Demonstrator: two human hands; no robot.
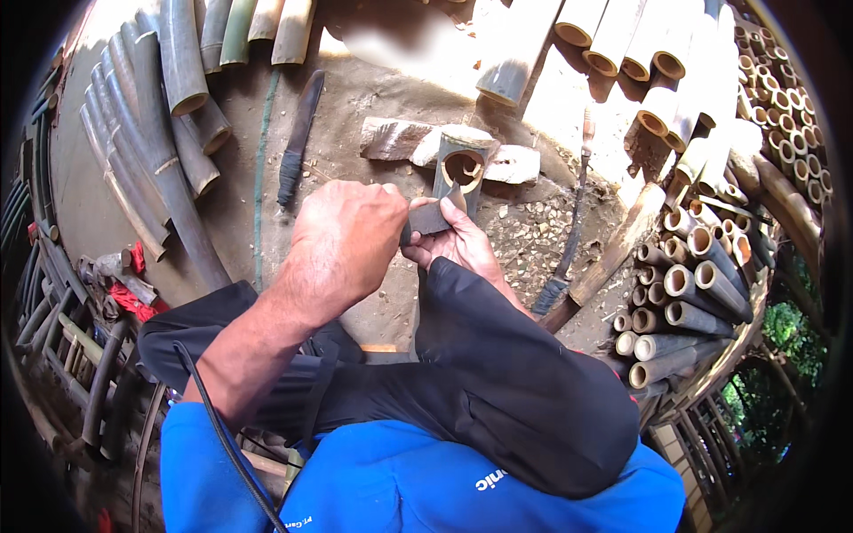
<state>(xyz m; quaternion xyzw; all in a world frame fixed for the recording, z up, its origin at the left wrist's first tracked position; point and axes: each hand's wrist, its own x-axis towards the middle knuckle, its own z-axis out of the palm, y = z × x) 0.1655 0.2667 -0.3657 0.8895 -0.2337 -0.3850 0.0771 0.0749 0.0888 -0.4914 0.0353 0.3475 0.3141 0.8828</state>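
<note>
My left hand point(342, 233) is closed round the dark handle of a short, broad knife. The knife's dark grey blade point(430, 218) points to the upper right, its tip by a cut hole in an upright bamboo tube point(460, 199). My right hand point(469, 250) has its thumb and fingers on the blade from the other side. The tube leans near a split block of wood point(391, 139), and its lower end is hidden behind my hands and knee. A pale curl of bamboo shows in the hole.
A long knife with a wrapped handle point(297, 142) lies at the left. Another long blade point(573, 213) lies at the right among wood chips. Cut bamboo poles point(160, 151) lie at the far left, and shorter tubes point(684, 293) are stacked at the right. My bent knees frame the work.
</note>
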